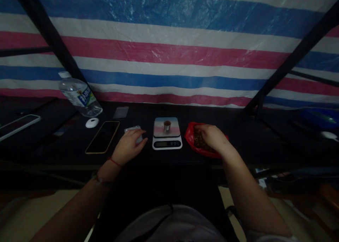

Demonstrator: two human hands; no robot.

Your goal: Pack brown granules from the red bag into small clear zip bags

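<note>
A small digital scale (167, 143) sits on the black table in front of me. On its shiny plate stands a small metal cup (167, 127) with brown material in it. To the right lies an open red plastic bag (189, 137) full of loose brown bits (199, 141). My right hand (214, 137) reaches into this bag, fingers bent together; the fingertips and whatever they pinch are hidden. Left of the scale, my left hand (129, 145) lies with fingers spread over a clear plastic packet (131, 128), partly covering it.
Left of my left hand lies a phone (103, 137), with a white rounded object (92, 122) and a tilted clear bottle (81, 95) behind it. A small flat clear bag (121, 112) lies further back. Another phone (19, 127) is at far left. Dark posts and a striped sheet (169, 51) stand behind.
</note>
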